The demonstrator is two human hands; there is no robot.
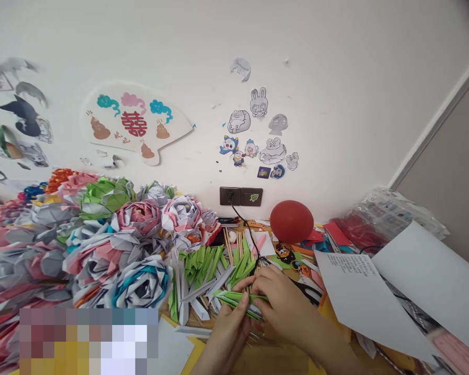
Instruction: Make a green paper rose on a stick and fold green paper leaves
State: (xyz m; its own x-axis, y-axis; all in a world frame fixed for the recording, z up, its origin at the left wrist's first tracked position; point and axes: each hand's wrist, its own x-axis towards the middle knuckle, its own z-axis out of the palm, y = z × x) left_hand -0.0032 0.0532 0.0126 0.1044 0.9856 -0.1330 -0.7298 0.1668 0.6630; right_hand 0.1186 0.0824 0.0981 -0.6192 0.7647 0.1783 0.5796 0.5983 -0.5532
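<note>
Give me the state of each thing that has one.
Green paper piece: folded, held
Left hand: gripping it
Right hand: fingers on it
Paper flowers: folded, heaped
Red balloon: inflated
Black cord: plugged into wall socket
Plastic bag: crumpled

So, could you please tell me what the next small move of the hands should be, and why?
Probably a gentle press along the green folded paper with the right hand, the left hand steadying it. Both hands are already on it, and green and white layers show together at its edges, so lining them up seems sensible.
</note>
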